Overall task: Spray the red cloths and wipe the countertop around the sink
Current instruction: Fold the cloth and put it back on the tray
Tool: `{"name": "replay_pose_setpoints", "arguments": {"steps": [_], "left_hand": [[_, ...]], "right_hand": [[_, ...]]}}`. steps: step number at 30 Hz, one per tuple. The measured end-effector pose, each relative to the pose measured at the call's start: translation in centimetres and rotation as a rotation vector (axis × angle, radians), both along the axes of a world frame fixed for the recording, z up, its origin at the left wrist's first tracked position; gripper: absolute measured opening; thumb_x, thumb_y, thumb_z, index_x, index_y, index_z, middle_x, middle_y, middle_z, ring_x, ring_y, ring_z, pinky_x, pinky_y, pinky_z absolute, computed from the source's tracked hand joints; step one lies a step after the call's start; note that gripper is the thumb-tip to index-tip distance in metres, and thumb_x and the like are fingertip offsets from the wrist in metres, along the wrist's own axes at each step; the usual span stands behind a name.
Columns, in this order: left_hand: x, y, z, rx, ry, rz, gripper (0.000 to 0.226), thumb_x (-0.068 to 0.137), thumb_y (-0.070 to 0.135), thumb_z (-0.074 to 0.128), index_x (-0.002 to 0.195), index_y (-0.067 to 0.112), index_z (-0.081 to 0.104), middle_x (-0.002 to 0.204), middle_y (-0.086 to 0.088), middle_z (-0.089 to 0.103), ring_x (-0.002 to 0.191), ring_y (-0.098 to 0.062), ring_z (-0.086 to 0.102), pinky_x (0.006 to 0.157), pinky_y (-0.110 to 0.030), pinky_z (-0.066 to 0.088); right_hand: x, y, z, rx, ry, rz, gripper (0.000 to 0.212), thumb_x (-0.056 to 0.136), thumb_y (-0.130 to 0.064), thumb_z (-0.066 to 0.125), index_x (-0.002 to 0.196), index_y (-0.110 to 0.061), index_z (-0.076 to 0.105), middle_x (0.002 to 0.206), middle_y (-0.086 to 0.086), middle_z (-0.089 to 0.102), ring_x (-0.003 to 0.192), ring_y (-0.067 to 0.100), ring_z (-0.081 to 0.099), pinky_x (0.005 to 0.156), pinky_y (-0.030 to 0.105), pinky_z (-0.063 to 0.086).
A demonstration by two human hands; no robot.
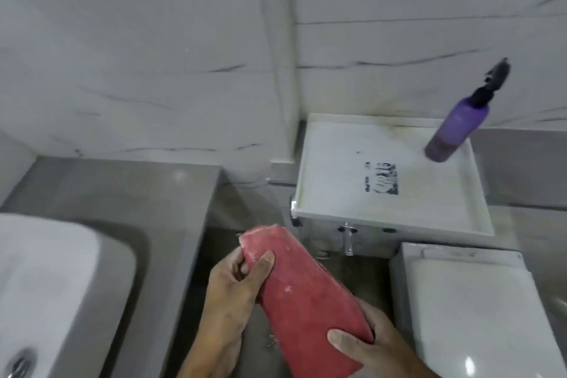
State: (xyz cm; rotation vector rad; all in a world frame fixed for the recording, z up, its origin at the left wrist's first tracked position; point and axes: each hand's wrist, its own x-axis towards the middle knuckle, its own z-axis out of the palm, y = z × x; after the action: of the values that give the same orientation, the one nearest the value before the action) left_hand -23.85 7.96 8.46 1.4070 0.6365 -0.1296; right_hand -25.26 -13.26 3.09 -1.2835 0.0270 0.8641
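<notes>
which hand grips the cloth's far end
The left hand holds the far, upper end of the red cloth, thumb on top. The right hand grips the near, lower end.

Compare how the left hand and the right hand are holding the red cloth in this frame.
The left hand grips the upper end of the red cloth, thumb laid across its face; the right hand grips the lower end, nearer the camera. The left hand comes in from the cloth's left side, the right hand from its right. Both are closed on the same cloth, above the floor, not the countertop.
</notes>
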Motion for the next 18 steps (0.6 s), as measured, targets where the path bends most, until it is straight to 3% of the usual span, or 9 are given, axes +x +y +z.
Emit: {"name": "replay_pose_setpoints", "arguments": {"steps": [2,5,7,10,12,14,18], "left_hand": [[4.8,-2.0,0.3,0.016,-0.005,-0.054,0.021,0.08,0.02,0.071,0.1,0.013,0.073,0.087,-0.012,0.078,0.074,-0.022,0.074,0.059,-0.028,0.059],[12.3,-4.9,1.4,0.032,-0.052,-0.143,0.032,0.074,0.034,0.074,0.101,0.018,0.073,0.09,-0.008,0.078,0.078,-0.02,0.075,0.062,-0.028,0.06],[16.8,-6.5,1.1,0.088,-0.056,-0.18,0.037,0.076,0.042,0.072,0.108,0.022,0.07,0.094,-0.002,0.078,0.081,-0.016,0.075,0.062,-0.026,0.06],[20.3,-9.3,-1.8,0.338,0.128,-0.342,0.058,0.083,0.047,0.066,0.131,0.017,0.052,0.113,-0.001,0.071,0.094,-0.019,0.071,0.079,-0.034,0.059],[19.8,-10.7,-4.5,0.499,0.224,-0.458,0.054,0.086,0.039,0.067,0.13,0.01,0.05,0.117,-0.007,0.069,0.098,-0.024,0.069,0.091,-0.041,0.056],[19.0,-11.3,-6.5,0.632,0.215,-0.442,0.049,0.087,0.028,0.067,0.128,0.008,0.049,0.116,-0.009,0.069,0.102,-0.026,0.067,0.095,-0.042,0.054],[18.4,-11.8,-7.6,0.846,0.253,-0.439,0.051,0.086,0.021,0.066,0.131,0.009,0.045,0.118,-0.01,0.067,0.108,-0.028,0.063,0.093,-0.039,0.051]], "right_hand": [[2.8,-1.6,0.8,0.026,0.017,-0.112,0.046,0.074,-0.014,0.074,0.118,-0.025,0.064,0.107,0.001,0.076,0.099,0.015,0.071,0.074,0.018,0.055],[7.5,-3.1,2.4,0.006,-0.044,-0.262,0.042,0.068,-0.036,0.078,0.109,-0.039,0.068,0.108,-0.001,0.075,0.099,0.017,0.071,0.074,0.022,0.057],[11.1,-3.5,2.5,-0.057,-0.074,-0.371,0.042,0.068,-0.044,0.077,0.109,-0.039,0.067,0.107,-0.005,0.075,0.098,0.014,0.071,0.075,0.023,0.058],[16.4,-3.5,0.8,-0.304,-0.088,-0.366,0.035,0.085,-0.04,0.066,0.117,-0.028,0.059,0.112,0.0,0.072,0.105,0.02,0.068,0.088,0.039,0.057],[19.0,-3.6,-0.8,-0.601,-0.096,-0.226,0.039,0.091,-0.04,0.056,0.119,-0.013,0.053,0.113,0.009,0.068,0.103,0.029,0.066,0.093,0.045,0.052],[20.2,-3.9,-2.1,-0.834,-0.173,-0.172,0.041,0.091,-0.041,0.055,0.113,-0.007,0.054,0.108,0.011,0.068,0.098,0.03,0.065,0.091,0.044,0.051],[19.5,-3.4,-3.7,-0.936,-0.256,-0.221,0.033,0.088,-0.034,0.061,0.106,-0.007,0.054,0.104,0.01,0.068,0.092,0.026,0.064,0.086,0.041,0.053]]}}
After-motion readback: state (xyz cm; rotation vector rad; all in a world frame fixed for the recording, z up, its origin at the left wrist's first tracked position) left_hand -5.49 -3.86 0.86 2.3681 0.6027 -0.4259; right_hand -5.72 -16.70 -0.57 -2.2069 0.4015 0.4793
